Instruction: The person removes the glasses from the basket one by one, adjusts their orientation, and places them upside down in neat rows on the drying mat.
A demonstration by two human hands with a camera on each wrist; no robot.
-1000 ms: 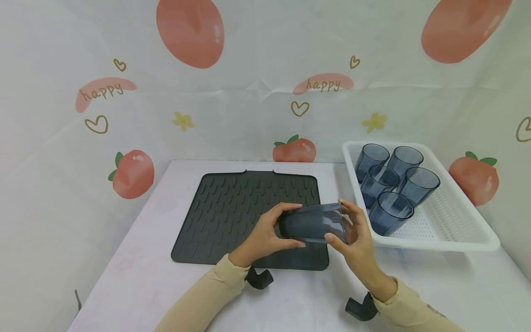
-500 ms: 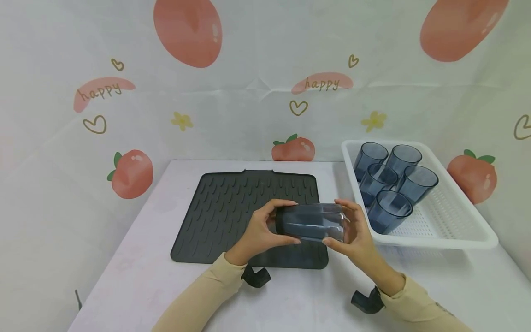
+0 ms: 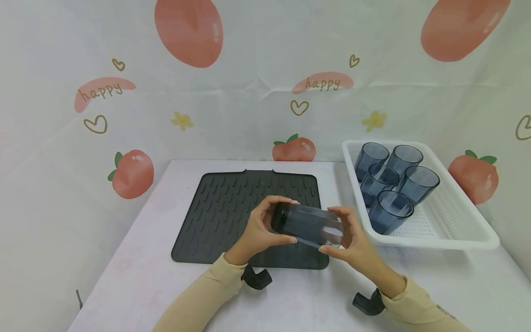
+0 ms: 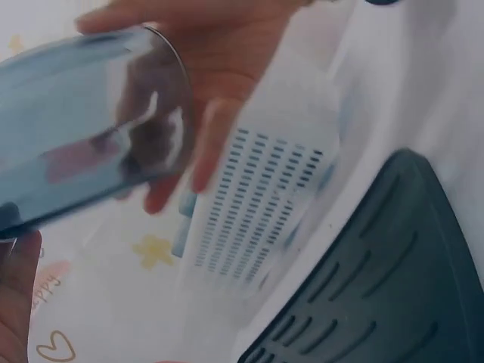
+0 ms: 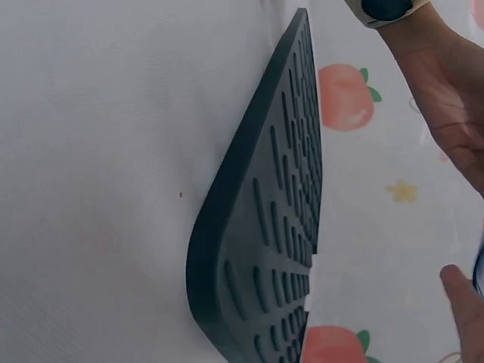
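Observation:
In the head view a blue-grey drinking glass is held on its side above the right part of a dark ridged mat. My left hand grips its darker left end, thumb below and fingers above. Around the clearer right end is my right hand, with its thumb at the lower side and fingers at the upper. The left wrist view shows the glass close up, with the right hand at its end. Only an edge of the glass enters the right wrist view.
A white perforated basket stands at the right, holding several similar blue-grey glasses upright or leaning in its left part. The white table extends around the mat. Behind it hangs a white cloth printed with fruit.
The glass has swung so its right end now sits lower and its left end higher. Both hands have shifted slightly left with it. The mat and basket have stayed put.

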